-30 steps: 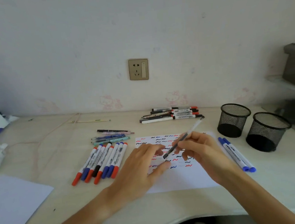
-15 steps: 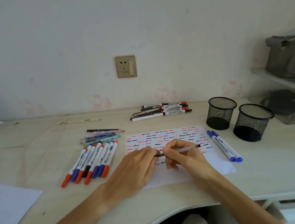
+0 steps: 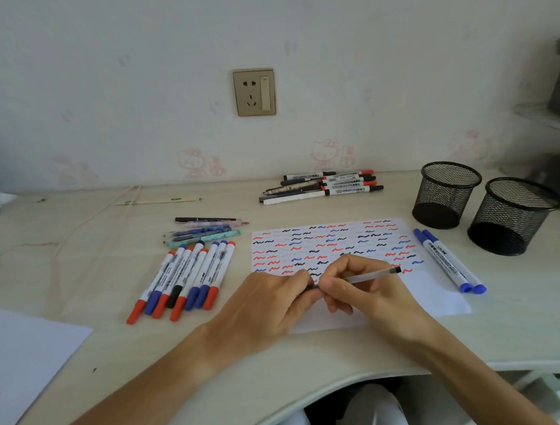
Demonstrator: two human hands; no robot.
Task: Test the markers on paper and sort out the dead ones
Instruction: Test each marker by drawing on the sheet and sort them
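Right hand (image 3: 363, 289) pinched round a clear-barrelled pen (image 3: 370, 276), held level just above the test sheet (image 3: 442, 303) with its dark end pointing right. Left hand (image 3: 273, 309) closed on the pen's near end, fingertips meeting the right hand's; probably capping or uncapping, though the join is hidden behind the knuckles. Both hands kept over the paper so the tip can drop straight onto a bare patch below the red, blue and black squiggles. Left of the sheet, a fanned row of markers (image 3: 190, 281), likely awaiting a try or already sorted. Two blue markers (image 3: 448, 260) laid apart at the right edge, near two empty mesh cups (image 3: 446, 194), presumably meant for sorting.
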